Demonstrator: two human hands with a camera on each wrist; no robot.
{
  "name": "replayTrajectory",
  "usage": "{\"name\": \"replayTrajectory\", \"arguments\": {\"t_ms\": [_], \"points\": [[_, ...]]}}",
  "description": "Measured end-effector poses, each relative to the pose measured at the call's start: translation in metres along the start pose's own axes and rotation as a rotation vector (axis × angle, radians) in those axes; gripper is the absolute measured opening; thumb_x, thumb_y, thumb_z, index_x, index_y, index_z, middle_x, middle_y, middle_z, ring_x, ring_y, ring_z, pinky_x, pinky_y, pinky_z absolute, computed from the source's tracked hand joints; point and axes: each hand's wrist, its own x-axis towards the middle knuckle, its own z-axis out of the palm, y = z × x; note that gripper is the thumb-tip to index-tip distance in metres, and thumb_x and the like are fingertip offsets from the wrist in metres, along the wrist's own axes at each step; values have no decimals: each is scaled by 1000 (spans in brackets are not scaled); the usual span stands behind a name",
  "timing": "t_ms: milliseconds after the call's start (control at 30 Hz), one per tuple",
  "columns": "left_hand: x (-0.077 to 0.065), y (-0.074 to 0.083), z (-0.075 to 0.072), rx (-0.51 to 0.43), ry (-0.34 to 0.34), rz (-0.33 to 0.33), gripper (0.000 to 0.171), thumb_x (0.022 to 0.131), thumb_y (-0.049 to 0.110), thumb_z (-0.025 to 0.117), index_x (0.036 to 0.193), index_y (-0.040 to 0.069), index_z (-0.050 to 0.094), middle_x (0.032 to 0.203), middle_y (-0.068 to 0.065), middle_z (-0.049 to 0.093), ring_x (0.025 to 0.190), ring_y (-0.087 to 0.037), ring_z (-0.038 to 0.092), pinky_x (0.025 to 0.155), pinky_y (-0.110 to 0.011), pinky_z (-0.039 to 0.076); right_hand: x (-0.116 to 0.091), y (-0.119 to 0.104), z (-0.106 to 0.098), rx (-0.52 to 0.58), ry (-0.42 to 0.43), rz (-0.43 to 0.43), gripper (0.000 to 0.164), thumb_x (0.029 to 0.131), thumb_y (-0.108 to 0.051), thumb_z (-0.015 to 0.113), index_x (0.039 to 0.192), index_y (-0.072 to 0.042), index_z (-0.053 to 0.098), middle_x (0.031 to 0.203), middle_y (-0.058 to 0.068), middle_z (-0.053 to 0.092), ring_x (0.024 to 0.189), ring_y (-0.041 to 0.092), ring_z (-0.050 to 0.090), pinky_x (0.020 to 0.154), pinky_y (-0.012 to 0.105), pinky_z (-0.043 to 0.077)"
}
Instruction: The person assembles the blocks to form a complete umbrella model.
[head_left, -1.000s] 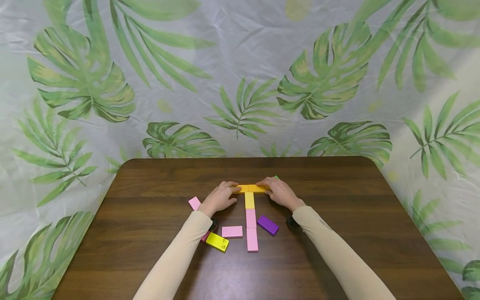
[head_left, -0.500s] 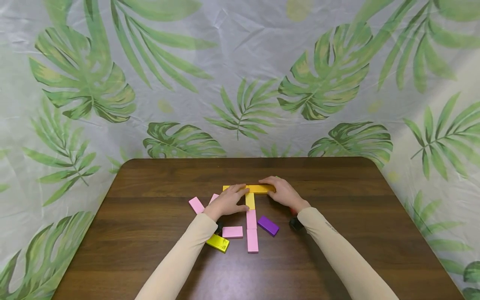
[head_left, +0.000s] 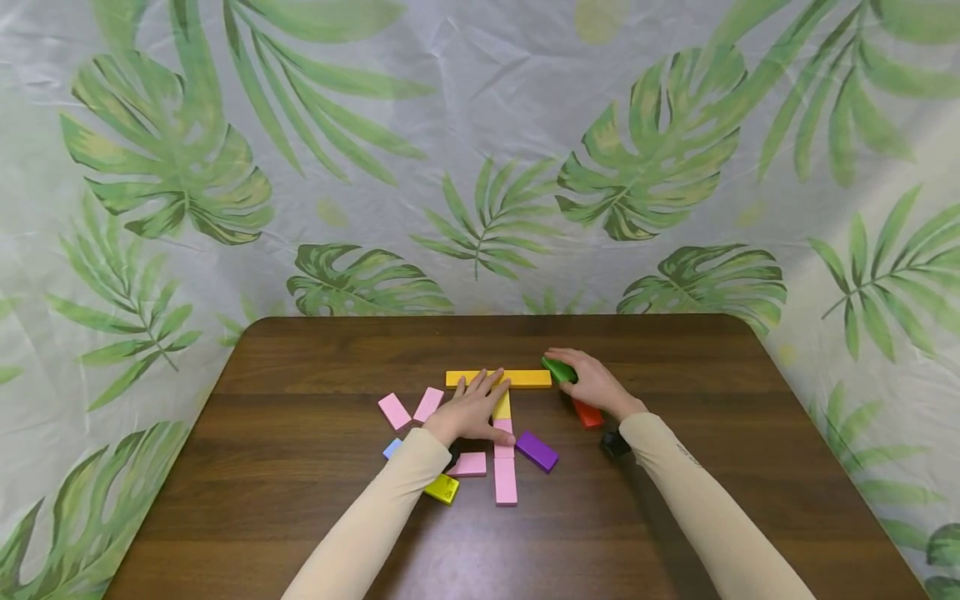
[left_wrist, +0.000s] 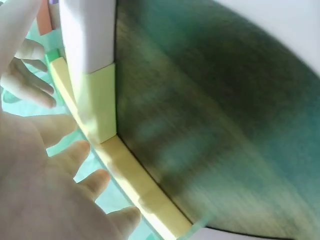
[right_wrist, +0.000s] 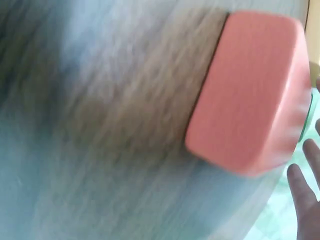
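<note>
Two orange blocks (head_left: pixel 528 379) lie end to end as a crossbar. A pale yellow block (head_left: pixel 504 407) and two pink blocks (head_left: pixel 506 481) run from its middle toward me, forming a T. My left hand (head_left: pixel 474 414) is spread over the junction, fingertips at the orange bar and thumb over the pink stem; the left wrist view shows its fingers (left_wrist: pixel 93 182) extended beside the bar. My right hand (head_left: pixel 596 383) reaches over a green block (head_left: pixel 561 370), fingers on its far side and thumb near its close side. A red block (head_left: pixel 587 414) lies partly under that hand.
A purple block (head_left: pixel 537 451) lies right of the stem. To the left are two tilted pink blocks (head_left: pixel 393 411), another pink block (head_left: pixel 471 464), a shiny yellow block (head_left: pixel 442 489) and a light blue block (head_left: pixel 392 447), partly covered by the left sleeve. Everything rests on a brown wooden table (head_left: pixel 300 517).
My left hand has moved right and nearer along the T, uncovering the left orange block. My right hand has left the orange bar and shifted right to the green block, exposing the red one.
</note>
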Motion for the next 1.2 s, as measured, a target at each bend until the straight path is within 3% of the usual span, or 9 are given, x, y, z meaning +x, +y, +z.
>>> {"name": "replayTrajectory", "arguments": {"t_ms": [200, 567, 933, 1200], "points": [[1, -2, 2, -10, 13, -2, 97, 82, 57, 66, 153, 9, 20, 160, -7, 8, 145, -30, 5, 112, -54, 5, 2, 3, -4, -8, -26, -16, 61, 83, -2, 61, 142, -2, 45, 147, 18, 39, 126, 40, 42, 96, 54, 38], [0, -2, 0, -8, 31, 9, 99, 78, 53, 73, 152, 8, 25, 158, -9, 13, 144, -32, 8, 112, -54, 8, 3, 6, -5, -14, -59, -24, 62, 80, 3, 59, 141, 3, 44, 146, 19, 39, 120, 36, 48, 85, 44, 40], [0, -3, 2, -22, 35, 9, 100, 77, 50, 75, 152, 8, 24, 158, -8, 13, 144, -31, 8, 112, -54, 7, 3, 3, -6, -26, -39, 23, 57, 84, 0, 63, 139, 4, 46, 142, 22, 41, 126, 41, 42, 98, 53, 38], [1, -3, 2, -22, 29, 5, 100, 78, 51, 75, 152, 9, 23, 159, -7, 13, 144, -30, 7, 112, -53, 6, 3, 2, -5, -34, -16, 62, 56, 86, -7, 68, 137, 5, 47, 137, 24, 43, 120, 40, 46, 96, 52, 40]]}}
